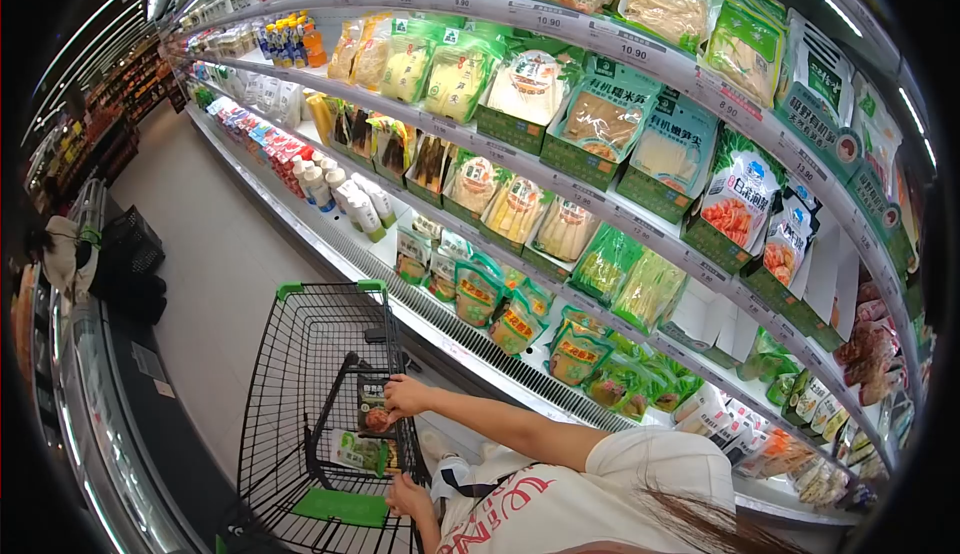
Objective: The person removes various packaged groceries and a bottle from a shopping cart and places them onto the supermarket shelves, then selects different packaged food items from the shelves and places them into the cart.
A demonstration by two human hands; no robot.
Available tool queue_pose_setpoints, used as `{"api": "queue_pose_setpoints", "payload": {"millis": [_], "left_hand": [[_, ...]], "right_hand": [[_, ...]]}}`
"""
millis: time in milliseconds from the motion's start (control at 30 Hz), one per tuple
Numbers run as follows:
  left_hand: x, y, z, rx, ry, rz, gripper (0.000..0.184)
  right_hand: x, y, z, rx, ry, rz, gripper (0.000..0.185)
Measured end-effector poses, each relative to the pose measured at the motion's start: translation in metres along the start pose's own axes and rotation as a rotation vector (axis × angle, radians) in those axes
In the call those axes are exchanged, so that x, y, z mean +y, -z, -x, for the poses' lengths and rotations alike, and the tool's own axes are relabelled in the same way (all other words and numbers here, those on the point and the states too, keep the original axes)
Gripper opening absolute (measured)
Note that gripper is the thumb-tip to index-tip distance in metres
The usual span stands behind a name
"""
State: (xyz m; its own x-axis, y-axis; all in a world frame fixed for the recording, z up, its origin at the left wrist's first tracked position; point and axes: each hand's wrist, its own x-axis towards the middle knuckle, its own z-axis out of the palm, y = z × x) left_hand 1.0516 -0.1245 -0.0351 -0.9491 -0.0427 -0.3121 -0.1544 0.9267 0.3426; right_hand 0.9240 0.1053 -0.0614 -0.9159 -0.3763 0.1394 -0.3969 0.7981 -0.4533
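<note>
Near the bottom centre, a black wire shopping cart [262, 384] with green trim stands in front of my body. The fingers of my right hand [404, 397] are curled at the cart's near edge, on the shelf side. Lower down, my left hand [405, 497] is closed at the same edge. Inside the cart lie a dark package with a reddish picture [376, 418] and a green-and-white package [360, 453]. The packages lie beyond the edge from my hands, seen partly through the wires.
Refrigerated shelves [455, 136] with bagged vegetables run along the right, with price strips and white bottles [318, 186]. A glass-sided case [75, 374] lines the left. A person in dark clothes [130, 284] is beside it, near a black basket [133, 240].
</note>
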Motion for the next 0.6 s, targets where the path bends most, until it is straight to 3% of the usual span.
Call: {"api": "queue_pose_setpoints", "payload": {"millis": [267, 533, 600], "left_hand": [[-0.003, 0.037, -0.096, -0.143, -0.024, 0.084, 0.025], [0.011, 0.065, -0.172, -0.160, -0.029, 0.098, 0.029], [0.014, 0.068, -0.197, -0.217, -0.050, 0.157, 0.032]], "right_hand": [[0.021, 0.014, -0.088, -0.245, -0.156, -0.068, 0.041], [0.047, 0.014, -0.146, -0.072, -0.163, -0.025, 0.040], [0.058, 0.019, -0.160, -0.129, -0.205, -0.085, 0.040]]}}
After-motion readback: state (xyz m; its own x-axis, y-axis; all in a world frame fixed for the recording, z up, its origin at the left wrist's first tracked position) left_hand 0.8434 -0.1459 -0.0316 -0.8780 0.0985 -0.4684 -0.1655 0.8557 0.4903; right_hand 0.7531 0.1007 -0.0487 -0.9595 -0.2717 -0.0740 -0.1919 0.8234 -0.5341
